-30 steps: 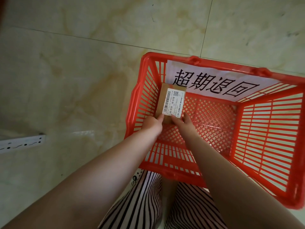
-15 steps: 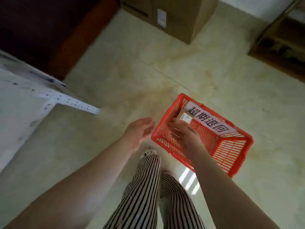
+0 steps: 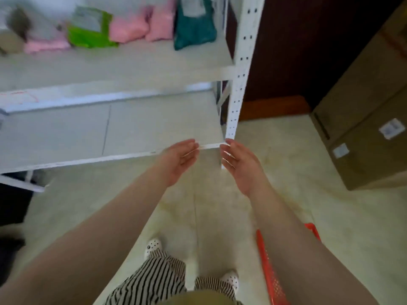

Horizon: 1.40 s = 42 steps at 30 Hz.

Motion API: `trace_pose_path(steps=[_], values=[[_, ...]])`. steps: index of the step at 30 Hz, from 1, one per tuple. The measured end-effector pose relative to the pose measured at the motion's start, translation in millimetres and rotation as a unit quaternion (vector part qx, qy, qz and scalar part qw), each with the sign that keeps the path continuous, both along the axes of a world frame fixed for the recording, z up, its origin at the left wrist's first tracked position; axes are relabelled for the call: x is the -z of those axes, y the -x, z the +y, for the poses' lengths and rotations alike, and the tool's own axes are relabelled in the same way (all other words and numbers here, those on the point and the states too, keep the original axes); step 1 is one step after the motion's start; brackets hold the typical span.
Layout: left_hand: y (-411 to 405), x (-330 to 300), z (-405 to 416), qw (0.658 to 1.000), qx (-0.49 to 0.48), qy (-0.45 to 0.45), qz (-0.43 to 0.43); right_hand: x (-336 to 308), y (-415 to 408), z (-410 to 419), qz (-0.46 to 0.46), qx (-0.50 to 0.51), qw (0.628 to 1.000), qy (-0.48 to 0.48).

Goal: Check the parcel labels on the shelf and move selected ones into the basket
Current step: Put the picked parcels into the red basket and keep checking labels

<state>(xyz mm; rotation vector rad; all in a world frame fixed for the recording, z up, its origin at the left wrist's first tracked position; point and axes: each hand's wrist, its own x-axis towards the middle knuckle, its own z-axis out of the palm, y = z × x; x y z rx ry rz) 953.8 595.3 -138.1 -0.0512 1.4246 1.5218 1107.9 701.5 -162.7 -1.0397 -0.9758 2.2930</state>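
Note:
A white metal shelf stands in front of me, blurred by motion. On its upper board lie several soft parcels: a teal bag, pink bags and a green bag. The lower board is bare. My left hand and my right hand are raised side by side before the lower board's front edge, palms facing each other, fingers apart, holding nothing. Only a strip of the red basket shows on the floor at the lower right, mostly hidden behind my right forearm.
Large cardboard boxes with white labels stand on the floor at the right. A dark wooden wall is behind the shelf's right post. My striped trousers and spotted white shoes show at the bottom, on pale tiled floor.
Both hands let go of the small brown box in the basket and rose toward the shelf. My view swung from the basket up to the shelf; the basket now sits at the lower right.

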Motion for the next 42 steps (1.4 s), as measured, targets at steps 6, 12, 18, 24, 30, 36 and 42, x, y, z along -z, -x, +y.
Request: trace_pose_path(steps=[6,12,18,24,30,36,42], values=[[119,-49,-94,0.991,-0.109,-0.073,0.012,-58,155,-59,0.032,-0.098,0.993,-0.053],[261,-82,-206,0.976,-0.193,-0.1,0.033,-90,329,-163,0.057,-0.144,0.988,-0.02],[385,-118,-291,0.961,-0.253,-0.096,0.046,-130,476,-253,0.066,-0.181,0.981,-0.003],[461,-133,-321,0.942,-0.318,-0.104,0.022,-149,568,-293,0.03,-0.197,0.98,-0.002],[537,-128,-321,0.925,-0.373,-0.079,0.007,-147,654,-308,-0.006,-0.204,0.979,0.0],[619,-130,-311,0.917,-0.397,-0.041,0.027,-146,745,-312,-0.017,-0.233,0.972,-0.005],[688,-133,-308,0.92,-0.391,-0.003,0.042,-143,815,-314,-0.075,-0.224,0.972,0.01]])
